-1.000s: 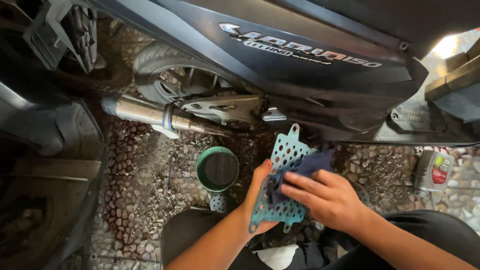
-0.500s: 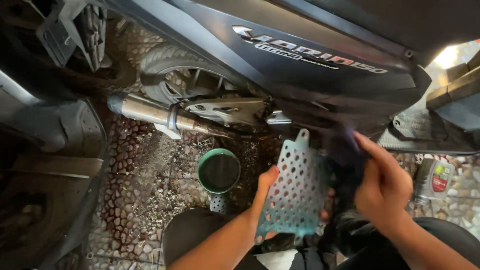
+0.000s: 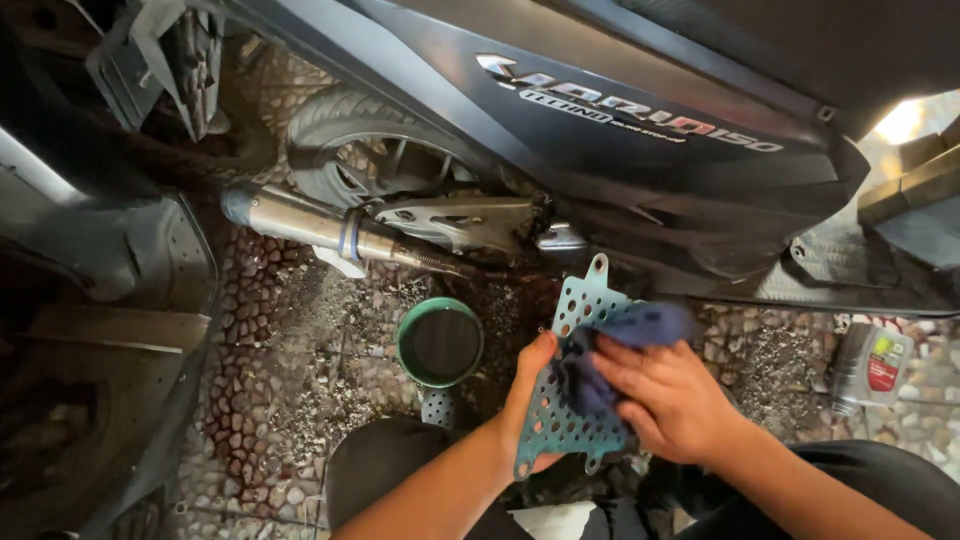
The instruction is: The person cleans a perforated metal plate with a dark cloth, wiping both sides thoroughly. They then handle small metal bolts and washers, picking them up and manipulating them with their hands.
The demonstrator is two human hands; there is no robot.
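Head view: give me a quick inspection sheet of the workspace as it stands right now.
Surface: pebbled floor, strewn with grit and dark stains.
Job's things: perforated teal plate, held tilted; dark blue cloth pressed on its face.
Clutter: green bowl of dark liquid on the floor; grey bottle at the right.
Grippers: left hand grips the plate's left edge; right hand presses the cloth against the plate.
Cables: nothing seen.
Surroundings: dark scooter above, with rear wheel and silver exhaust pipe; dark bodywork panel at the left.
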